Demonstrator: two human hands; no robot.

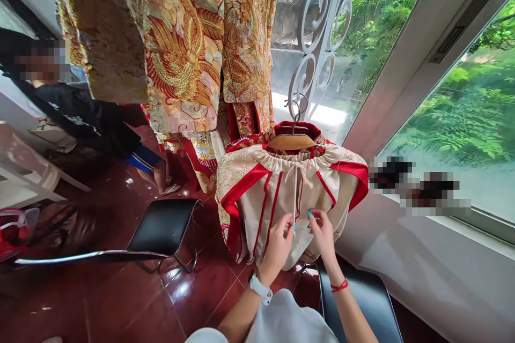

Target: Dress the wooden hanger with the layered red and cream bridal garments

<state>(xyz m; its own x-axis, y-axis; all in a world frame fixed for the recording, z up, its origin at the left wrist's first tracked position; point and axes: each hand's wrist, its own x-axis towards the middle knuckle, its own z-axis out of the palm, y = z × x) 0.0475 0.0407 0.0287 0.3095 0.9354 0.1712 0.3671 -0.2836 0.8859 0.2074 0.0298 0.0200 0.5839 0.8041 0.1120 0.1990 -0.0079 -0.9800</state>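
A cream garment with red trim [257, 214] hangs in front of me, its gathered top threaded with a cream drawstring [296, 193] that is looped at the front. The drawstring's long end runs down into my left hand [280, 241], closed in a pinch on it. Just to the right, my right hand [323, 228] is held close to the garment's front. Its thumb and fingertips are brought together, but anything between them is too small to make out. A wooden hanger [292, 142] shows inside the garment's top opening.
Gold and red embroidered garments [181, 53] hang behind. A black chair [163, 225] stands at left, and a black seat [358, 300] lies beneath my right arm. White scrolled ironwork [317, 21] and a window frame [402, 69] are at right. A person [80, 107] is at far left.
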